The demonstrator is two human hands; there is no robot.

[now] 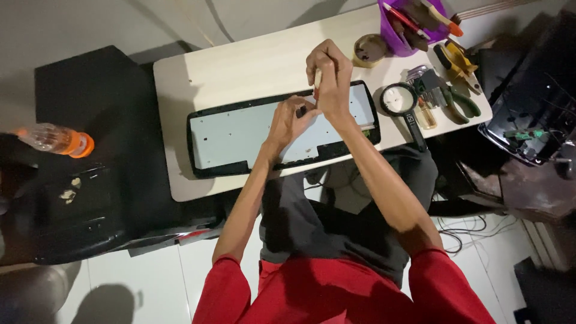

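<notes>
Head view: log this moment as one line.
left hand: on upturned black keyboard with grey backplate | right hand: grips pale-handled tool upright over it | round black magnifying glass: beside

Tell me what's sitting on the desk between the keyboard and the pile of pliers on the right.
A black-rimmed magnifying glass lies between the keyboard and the pliers, its handle pointing toward the person. The head view shows it.

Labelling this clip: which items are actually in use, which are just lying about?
In use:
- keyboard shell, face down on the table
- left hand steadying it
- right hand gripping a light-handled tool, likely a screwdriver

Lying about:
- magnifying glass
- tape roll
- pliers
- purple tool holder
- bottle
</notes>
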